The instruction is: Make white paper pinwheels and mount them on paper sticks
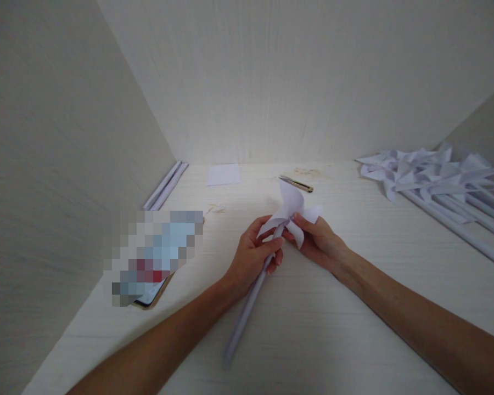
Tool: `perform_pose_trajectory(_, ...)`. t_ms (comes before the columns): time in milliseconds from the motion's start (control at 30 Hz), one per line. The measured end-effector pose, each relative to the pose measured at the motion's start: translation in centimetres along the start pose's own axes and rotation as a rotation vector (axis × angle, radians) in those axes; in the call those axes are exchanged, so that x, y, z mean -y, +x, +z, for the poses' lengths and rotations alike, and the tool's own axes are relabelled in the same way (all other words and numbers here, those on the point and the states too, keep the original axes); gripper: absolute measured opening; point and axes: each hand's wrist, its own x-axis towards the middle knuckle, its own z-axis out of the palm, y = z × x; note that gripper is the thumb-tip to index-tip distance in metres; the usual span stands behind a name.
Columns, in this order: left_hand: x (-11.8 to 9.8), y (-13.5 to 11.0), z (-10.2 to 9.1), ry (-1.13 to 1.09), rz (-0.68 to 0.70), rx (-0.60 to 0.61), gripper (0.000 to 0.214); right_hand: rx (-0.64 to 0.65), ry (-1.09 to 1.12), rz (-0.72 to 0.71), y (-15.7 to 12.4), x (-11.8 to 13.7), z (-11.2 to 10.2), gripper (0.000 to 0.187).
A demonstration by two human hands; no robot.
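Observation:
A white paper pinwheel [291,202] with curled blades tops a rolled paper stick [247,307], which slants down toward me. My left hand [257,255] is closed around the stick just below the blades, thumb on top. At the pinwheel's centre, my right hand [315,236] pinches the paper between thumb and fingers. Its fingertips are partly hidden behind the blades. Just beyond the pinwheel lies a utility knife [297,184] with a yellowish handle.
Several paper pinwheels [428,175] on sticks are piled at the right. Rolled paper sticks [164,186] lie by the left wall, near a square paper sheet [224,174]. A phone [150,293], mostly blurred out, rests at left. Small toothpick-like bits [216,208] lie between them.

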Motion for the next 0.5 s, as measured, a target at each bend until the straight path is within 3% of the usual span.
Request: perform_pose_trajectory(500, 0.03, 0.04, -0.25, 0.046, 0.02, 0.017, 0.019, -0.03, -0.008, 0.013, -0.07, -0.01, 0.0, 0.025)
